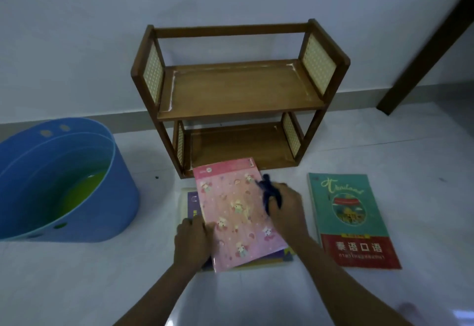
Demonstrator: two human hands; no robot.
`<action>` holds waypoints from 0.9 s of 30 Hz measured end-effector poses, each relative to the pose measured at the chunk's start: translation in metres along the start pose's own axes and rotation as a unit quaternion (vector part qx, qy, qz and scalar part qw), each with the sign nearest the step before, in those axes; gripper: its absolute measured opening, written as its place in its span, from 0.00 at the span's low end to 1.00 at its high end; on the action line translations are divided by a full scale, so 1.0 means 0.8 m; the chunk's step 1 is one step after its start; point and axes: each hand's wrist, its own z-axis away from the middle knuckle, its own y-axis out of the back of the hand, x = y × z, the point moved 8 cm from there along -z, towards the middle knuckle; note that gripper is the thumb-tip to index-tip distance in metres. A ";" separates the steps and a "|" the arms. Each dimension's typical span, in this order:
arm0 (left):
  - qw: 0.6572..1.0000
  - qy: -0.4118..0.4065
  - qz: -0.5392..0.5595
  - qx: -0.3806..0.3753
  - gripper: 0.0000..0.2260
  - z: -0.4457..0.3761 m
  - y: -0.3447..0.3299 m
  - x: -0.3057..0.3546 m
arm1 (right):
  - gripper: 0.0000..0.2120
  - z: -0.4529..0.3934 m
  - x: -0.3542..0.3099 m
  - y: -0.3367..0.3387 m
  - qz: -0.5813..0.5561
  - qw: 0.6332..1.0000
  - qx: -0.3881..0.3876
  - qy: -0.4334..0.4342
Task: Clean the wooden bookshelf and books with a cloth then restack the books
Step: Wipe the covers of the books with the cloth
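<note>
Right hand [286, 203] has its fingers clenched round a dark blue cloth [266, 192], w/ the cloth bunched out past the knuckles so it rubs the cover of the pink book [237, 210]. Left hand [192, 238] is pressed on the book's near-left edge, fingers bent over it; prob. to stop the book sliding under the wiping.

Pink book lies on top of a purple book [191, 205], so the stack is right under both sets of fingers. Green & red book [351, 218] lies flat, apart, to the right of the right-hand fingers; can't tell if wiped.

Bookshelf [236, 94] stands beyond the fingertips, against the wall, both shelves bare, ready for restacking. Blue tub [59, 179] w/ greenish water sits left of the left hand, near for rinsing.

Pink cover: glossy, cartoon figures, a bit tilted.
</note>
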 end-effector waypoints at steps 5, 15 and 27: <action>0.967 -0.125 -0.222 -0.027 0.34 0.000 -0.046 -0.031 | 0.16 0.084 -0.012 -0.104 0.228 0.963 -0.067 0.127; 0.953 -0.137 -0.252 -0.099 0.37 -0.010 -0.064 -0.039 | 0.17 -0.020 -0.017 -0.086 0.305 0.950 -0.057 0.034; 0.934 -0.190 -0.270 -0.138 0.45 -0.013 -0.053 -0.032 | 0.14 0.014 0.059 -0.019 0.249 0.967 -0.004 0.049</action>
